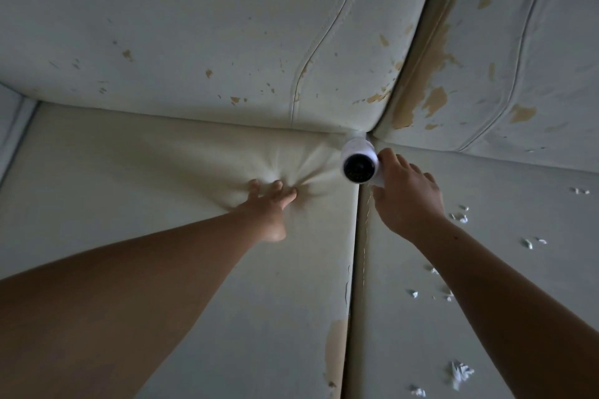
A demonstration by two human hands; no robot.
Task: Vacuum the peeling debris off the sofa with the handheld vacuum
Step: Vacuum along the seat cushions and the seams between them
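My right hand (409,196) grips a white handheld vacuum (359,161) whose dark round rear end faces me. Its nose is pushed into the corner where the gap between the two seat cushions meets the backrest, and the nose itself is hidden there. My left hand (270,204) presses flat with spread fingers into the left seat cushion (162,178), denting it beside the gap. White peeling flakes (459,372) lie scattered over the right seat cushion (505,191), to the right of my right arm.
The cream sofa backrest (227,26) shows brown patches where its skin has peeled, worst along the seam (421,81) between the two back cushions. A peeled strip (335,350) runs along the left cushion's inner edge by the gap.
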